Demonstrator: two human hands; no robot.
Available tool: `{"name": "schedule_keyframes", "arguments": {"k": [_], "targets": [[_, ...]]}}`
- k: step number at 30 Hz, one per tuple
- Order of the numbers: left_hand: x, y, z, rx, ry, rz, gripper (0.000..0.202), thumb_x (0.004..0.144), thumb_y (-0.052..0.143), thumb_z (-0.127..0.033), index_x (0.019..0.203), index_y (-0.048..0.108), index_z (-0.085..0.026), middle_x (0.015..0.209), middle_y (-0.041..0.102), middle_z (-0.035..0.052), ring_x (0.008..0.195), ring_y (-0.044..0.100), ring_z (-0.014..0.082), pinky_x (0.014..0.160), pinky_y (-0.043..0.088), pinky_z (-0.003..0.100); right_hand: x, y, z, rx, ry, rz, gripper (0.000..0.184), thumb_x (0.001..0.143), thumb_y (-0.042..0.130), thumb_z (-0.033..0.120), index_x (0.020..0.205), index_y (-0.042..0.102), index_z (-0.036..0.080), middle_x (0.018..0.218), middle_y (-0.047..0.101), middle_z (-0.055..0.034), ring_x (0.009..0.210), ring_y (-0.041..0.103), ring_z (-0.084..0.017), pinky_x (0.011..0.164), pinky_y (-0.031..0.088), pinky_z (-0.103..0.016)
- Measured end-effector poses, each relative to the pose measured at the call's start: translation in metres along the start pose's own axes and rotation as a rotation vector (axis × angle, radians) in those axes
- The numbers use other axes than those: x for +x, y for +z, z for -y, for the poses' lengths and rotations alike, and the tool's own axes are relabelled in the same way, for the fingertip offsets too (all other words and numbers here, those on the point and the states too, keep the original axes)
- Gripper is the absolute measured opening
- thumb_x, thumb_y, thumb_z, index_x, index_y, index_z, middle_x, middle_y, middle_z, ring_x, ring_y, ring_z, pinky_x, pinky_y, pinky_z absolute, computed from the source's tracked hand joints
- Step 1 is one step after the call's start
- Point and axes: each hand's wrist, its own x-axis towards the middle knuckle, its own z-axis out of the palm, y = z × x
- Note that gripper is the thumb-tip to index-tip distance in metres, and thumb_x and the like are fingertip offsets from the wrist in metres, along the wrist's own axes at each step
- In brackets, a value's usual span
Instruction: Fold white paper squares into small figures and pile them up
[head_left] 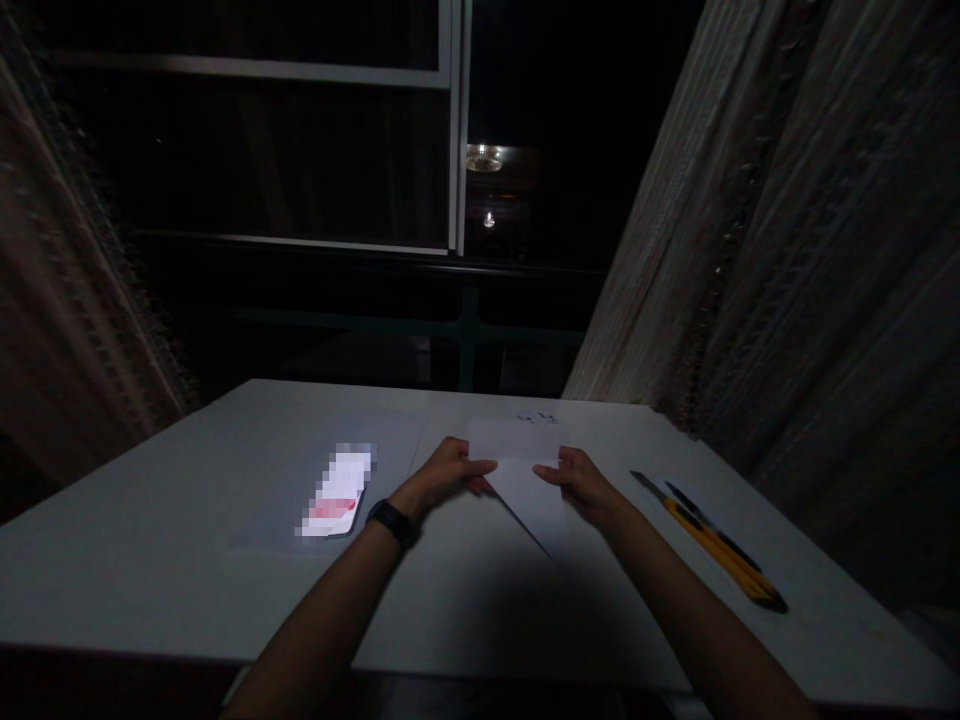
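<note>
A sheet of white paper point(517, 475) is held up over the middle of the table, its lower edge slanting down to a point at the right. My left hand point(454, 465) grips its left side, thumb on the front and fingers behind. On the right side my right hand point(577, 480) pinches it the same way, thumb in front. A dark watch band point(391, 522) circles my left wrist. Left of my left hand lies a lit phone point(337, 492), its screen blurred out. Small dark marks point(536, 418) show just beyond the paper's top edge.
On the white table point(187, 500), a yellow utility knife point(720, 550) lies at the right beside a dark pen point(712, 525). Behind the table stands a dark window point(300, 150). Curtains hang at the left point(67, 250) and right point(675, 200). The room is dim.
</note>
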Motion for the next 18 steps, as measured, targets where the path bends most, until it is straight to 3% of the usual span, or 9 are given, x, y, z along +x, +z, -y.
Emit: {"name": "schedule_keyframes", "arguments": {"k": [4,10,18], "targets": [[-0.003,-0.001,-0.001,-0.004,-0.014,0.126,0.033,0.065,0.067,-0.033,0.077,0.062,-0.003,0.067,0.067,0.0159,0.059,0.063,0.0176,0.055,0.046,0.025,-0.001,-0.005,-0.001,0.005,0.021,0.051,0.032,0.055,0.075,0.025,0.082,0.063,0.013,0.072,0.068,-0.0046,0.065,0.062,-0.019,0.069,0.047,-0.034],[-0.007,0.0,-0.001,-0.043,-0.028,0.239,0.031,0.066,0.067,-0.031,0.08,0.061,-0.004,0.072,0.067,0.016,0.062,0.064,0.0183,0.058,0.046,0.025,-0.009,-0.002,0.008,0.082,0.001,0.164,0.046,0.052,0.076,0.018,0.096,0.062,0.014,0.09,0.068,-0.0077,0.084,0.061,-0.023,0.08,0.044,-0.036],[-0.003,-0.005,0.003,-0.155,-0.05,0.158,0.039,0.062,0.071,-0.031,0.089,0.06,-0.005,0.077,0.066,0.0142,0.063,0.064,0.0188,0.056,0.048,0.025,-0.008,-0.005,0.006,0.121,0.019,0.154,0.047,0.054,0.075,0.018,0.1,0.061,0.015,0.087,0.068,-0.0074,0.081,0.063,-0.023,0.075,0.046,-0.036]]}}
